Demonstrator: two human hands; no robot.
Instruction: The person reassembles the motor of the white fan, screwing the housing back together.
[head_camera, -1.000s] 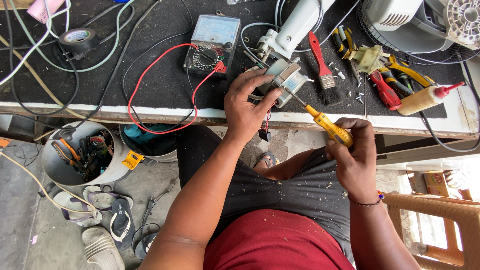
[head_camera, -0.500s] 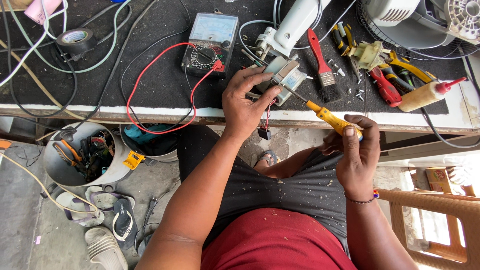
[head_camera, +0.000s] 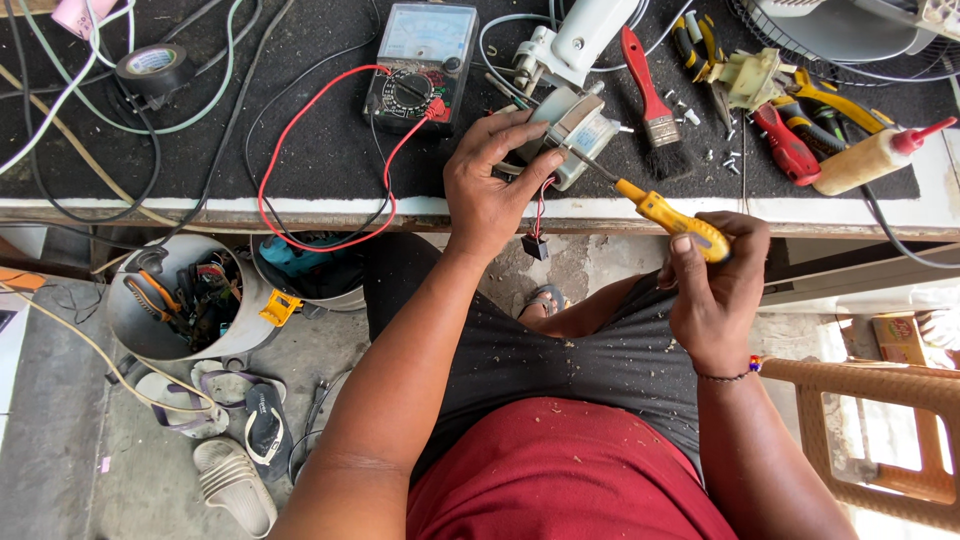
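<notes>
Left hand (head_camera: 490, 190) grips the small grey motor unit (head_camera: 575, 130) at the bench edge (head_camera: 300, 208), right hand (head_camera: 715, 285) closed on the yellow screwdriver (head_camera: 665, 215), tip at the housing; loose screws (head_camera: 722, 157) nearby suggest disassembly partway, apparently.
</notes>
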